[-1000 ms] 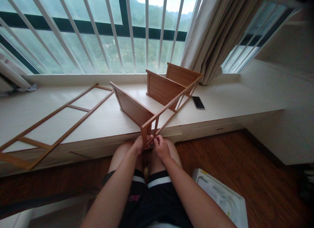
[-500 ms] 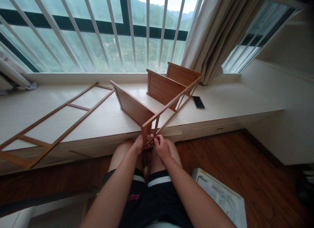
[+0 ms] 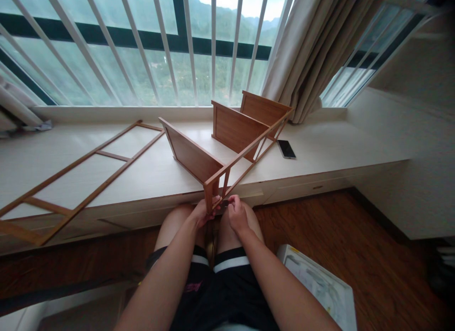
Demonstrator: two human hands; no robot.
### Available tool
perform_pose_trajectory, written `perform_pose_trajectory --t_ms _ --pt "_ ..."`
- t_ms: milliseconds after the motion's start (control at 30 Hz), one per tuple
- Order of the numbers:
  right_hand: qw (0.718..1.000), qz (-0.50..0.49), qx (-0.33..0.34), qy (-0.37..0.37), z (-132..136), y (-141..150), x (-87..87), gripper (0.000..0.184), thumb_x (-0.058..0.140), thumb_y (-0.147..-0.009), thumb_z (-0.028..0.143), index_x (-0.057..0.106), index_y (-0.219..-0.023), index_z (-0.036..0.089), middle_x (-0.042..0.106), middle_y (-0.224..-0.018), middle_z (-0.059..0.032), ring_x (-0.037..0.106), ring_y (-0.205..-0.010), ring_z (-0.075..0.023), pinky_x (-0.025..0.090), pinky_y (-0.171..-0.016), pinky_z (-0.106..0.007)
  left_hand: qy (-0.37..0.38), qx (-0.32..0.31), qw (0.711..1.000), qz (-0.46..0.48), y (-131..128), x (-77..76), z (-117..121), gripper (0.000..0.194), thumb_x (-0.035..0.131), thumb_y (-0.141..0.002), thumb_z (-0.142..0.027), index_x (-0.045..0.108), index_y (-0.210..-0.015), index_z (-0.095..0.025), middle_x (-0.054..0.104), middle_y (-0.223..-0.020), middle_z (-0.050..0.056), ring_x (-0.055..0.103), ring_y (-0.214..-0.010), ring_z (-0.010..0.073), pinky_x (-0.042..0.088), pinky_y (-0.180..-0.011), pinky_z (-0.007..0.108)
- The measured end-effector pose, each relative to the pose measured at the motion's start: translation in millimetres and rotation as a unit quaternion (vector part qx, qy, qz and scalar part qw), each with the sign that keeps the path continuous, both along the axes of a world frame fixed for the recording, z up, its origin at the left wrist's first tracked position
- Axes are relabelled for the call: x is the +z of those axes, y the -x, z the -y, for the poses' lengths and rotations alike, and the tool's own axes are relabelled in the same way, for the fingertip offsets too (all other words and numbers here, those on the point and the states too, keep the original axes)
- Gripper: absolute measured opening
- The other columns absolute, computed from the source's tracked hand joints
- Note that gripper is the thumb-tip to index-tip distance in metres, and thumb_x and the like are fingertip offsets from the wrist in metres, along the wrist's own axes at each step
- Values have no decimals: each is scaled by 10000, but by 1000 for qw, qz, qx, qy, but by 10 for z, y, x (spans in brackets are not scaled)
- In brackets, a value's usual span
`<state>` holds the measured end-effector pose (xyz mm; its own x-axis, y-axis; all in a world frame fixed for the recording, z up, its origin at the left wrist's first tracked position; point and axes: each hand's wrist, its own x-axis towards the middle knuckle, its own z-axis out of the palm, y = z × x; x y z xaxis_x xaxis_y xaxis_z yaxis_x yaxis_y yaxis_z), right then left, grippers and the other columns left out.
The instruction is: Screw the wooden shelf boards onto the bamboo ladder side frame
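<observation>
A brown wooden shelf unit lies on its side on the pale window ledge, its long side frame slanting towards me. Three boards stand up from that frame: a near board, a middle board and a far board. My left hand is closed around the frame's near end, just past the ledge's edge and above my knees. Close to the right of that end, my right hand is closed in a pinch, slightly apart from the wood. What its fingertips hold, if anything, is too small to make out.
A separate ladder-like wooden frame lies on the left of the ledge, overhanging its edge. A phone rests beside the shelf unit. On the floor at my right is a white box. A curtain hangs behind.
My right hand has drawn slightly to the right, away from the frame's end. My left hand keeps its grip, and the shelf unit has hardly moved.
</observation>
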<state>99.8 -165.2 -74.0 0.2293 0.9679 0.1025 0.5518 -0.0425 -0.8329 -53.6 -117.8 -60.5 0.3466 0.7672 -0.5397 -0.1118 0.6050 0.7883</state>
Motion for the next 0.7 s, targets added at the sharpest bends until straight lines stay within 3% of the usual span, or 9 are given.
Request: perform_pose_trajectory --t_ms 133,400,700 --pt "1000 3 4 -9 30 -39 -2 247 387 -812 152 508 -1018 213 657 -891 -47 630 -852 -207 463 -772 -300 5 -12 1000 3 35 -23 32 525 733 -690 -581 679 -971 -141 612 -685 6 476 -453 53 282 -413 170" --pt "999 7 48 -19 143 -145 111 203 474 -899 236 561 -1082 223 715 -966 -59 680 -900 -207 501 -804 -314 2 55 997 45 0 -75 50 439 714 -688 -502 650 -954 -158 602 -646 -4 452 -423 56 253 -402 170" --pt "995 81 60 -5 175 -100 144 168 508 -904 247 580 -1053 217 722 -979 -68 685 -893 -222 492 -788 -314 -12 14 996 88 5 -107 87 419 673 -741 -519 652 -958 -161 597 -670 -10 449 -439 53 241 -400 173"
